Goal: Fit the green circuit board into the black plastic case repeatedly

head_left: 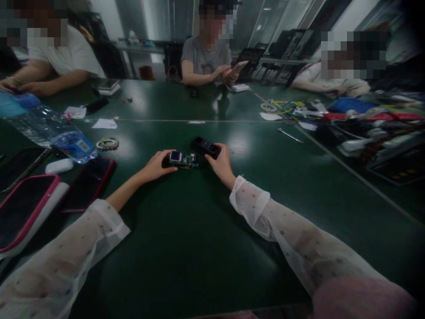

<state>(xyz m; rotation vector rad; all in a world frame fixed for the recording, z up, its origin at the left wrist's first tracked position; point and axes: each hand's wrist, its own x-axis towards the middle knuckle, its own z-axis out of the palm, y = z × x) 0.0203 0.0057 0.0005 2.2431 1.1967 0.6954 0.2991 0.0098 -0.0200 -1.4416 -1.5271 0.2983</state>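
My left hand (157, 166) grips the left end of a small green circuit board (187, 161) with a little screen on it, thumb in front and fingers behind. A black plastic case (204, 145) with cut-out openings lies just behind and to the right of the board. Its right end is between the thumb and fingers of my right hand (222, 163). Board and case are close together near the middle of the green table; whether they touch I cannot tell.
Phones (89, 184), a white earbud case (59, 166) and water bottles (71, 137) crowd the left. A wrench (290, 135) lies to the right, before a heap of cables and electronics (361, 128). Three people sit across the green table (172, 248), one holding a phone (238, 68).
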